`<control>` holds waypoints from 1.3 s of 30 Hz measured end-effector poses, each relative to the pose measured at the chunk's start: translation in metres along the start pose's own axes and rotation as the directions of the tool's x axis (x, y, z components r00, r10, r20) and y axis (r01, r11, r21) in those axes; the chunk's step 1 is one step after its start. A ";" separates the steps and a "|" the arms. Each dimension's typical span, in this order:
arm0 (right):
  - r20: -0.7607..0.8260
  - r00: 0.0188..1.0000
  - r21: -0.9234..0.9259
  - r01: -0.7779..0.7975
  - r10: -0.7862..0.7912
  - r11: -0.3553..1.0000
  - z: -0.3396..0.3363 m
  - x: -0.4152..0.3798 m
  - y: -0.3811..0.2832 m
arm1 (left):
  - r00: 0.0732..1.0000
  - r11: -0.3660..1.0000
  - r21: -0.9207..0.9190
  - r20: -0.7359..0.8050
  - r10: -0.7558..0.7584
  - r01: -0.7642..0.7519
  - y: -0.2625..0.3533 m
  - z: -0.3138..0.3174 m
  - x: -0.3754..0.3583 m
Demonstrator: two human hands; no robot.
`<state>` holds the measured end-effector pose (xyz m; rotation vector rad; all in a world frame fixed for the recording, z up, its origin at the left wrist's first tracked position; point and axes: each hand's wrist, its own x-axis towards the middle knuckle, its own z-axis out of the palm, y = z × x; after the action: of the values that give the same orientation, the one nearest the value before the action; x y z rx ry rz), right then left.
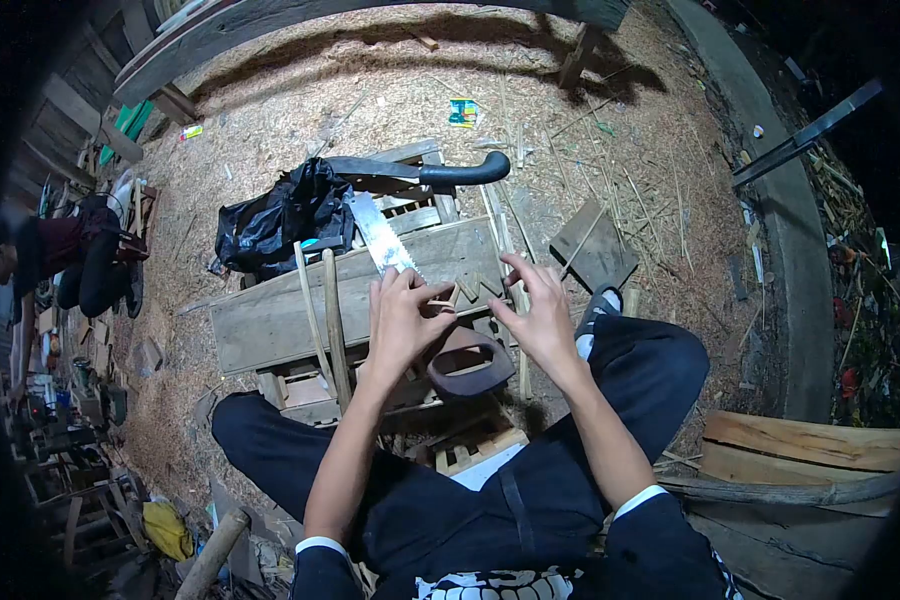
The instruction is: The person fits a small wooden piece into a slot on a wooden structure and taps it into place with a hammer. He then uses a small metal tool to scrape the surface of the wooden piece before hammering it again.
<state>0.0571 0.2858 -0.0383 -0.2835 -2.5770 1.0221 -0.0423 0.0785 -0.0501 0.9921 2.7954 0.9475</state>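
Shaving-strewn ground around a low grey plank table (270, 325); across it, a silver-bladed, brown-handled saw (378, 232); above, left hand (398, 322) and right hand (542, 318), thumbs and forefingers apart; beyond, a crumpled black plastic bag (285, 220).

The bench (255, 332) is open at left; two sticks (335, 300) bar the left hand (400, 315); black bag (285, 225) lies beyond.

Green-and-yellow packet (463, 112) on wood shavings (300, 110); another person (98, 262) at left; yellow bundle (167, 530) below.
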 end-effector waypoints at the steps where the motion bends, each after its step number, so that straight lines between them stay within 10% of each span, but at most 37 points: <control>1: 0.008 1.000 -0.003 -0.001 0.001 1.000 0.001 0.000 -0.001 | 1.000 1.000 0.001 0.000 0.000 0.000 0.001 -0.001 0.000; 12: 0.059 0.996 0.007 0.065 -0.066 0.998 0.014 -0.001 -0.018 | 0.975 0.984 -0.175 -0.222 -0.006 -0.034 -0.014 -0.036 -0.010; 20: 0.073 0.986 -0.046 0.152 -0.148 0.987 0.023 -0.001 -0.028 | 0.987 0.986 -0.100 -0.083 -0.140 0.132 -0.038 -0.070 -0.052; 39: 0.231 0.865 -0.168 0.487 -0.446 0.857 0.022 0.020 -0.028 | 0.992 1.000 -0.027 -0.127 0.001 -0.005 -0.033 -0.067 -0.062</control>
<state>0.0284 0.2582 -0.0284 0.3973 -2.7219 0.6041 -0.0260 -0.0138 -0.0248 0.9663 2.8745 1.0835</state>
